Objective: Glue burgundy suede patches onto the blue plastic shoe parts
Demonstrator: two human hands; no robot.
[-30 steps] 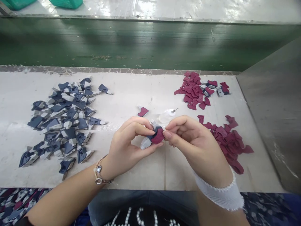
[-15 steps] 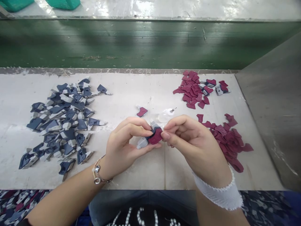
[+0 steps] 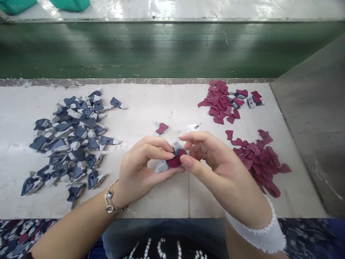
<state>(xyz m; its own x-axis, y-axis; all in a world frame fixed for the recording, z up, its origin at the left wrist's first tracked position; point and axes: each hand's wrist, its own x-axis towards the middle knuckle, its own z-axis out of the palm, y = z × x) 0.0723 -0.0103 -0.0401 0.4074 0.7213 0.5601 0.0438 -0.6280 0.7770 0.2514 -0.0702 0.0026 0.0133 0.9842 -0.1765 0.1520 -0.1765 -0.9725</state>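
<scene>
My left hand [image 3: 144,167] grips a navy and grey shoe-like part [image 3: 165,165], with a maroon piece [image 3: 175,160] lying on it. My right hand [image 3: 212,160] is beside that part, its thumb against the maroon edge and its fingers spread and lifted. To the left lies a heap of navy and grey parts [image 3: 71,144]. Maroon cut pieces lie in a lower pile [image 3: 260,158] and an upper pile [image 3: 218,102] to the right. One maroon-topped part [image 3: 162,128] lies just above my hands, and a small clear item [image 3: 192,127] is mostly hidden behind my right fingers.
The parts lie on a white work table [image 3: 172,104] with a green panel [image 3: 172,50] along its far edge. A grey metal side wall [image 3: 307,118] rises on the right. Teal containers [image 3: 70,3] stand beyond the panel. Patterned material [image 3: 21,233] lies below the near edge.
My right fingers have opened and lifted from the part. The held part has shifted slightly left and down, and my right hand now covers more of the clear item.
</scene>
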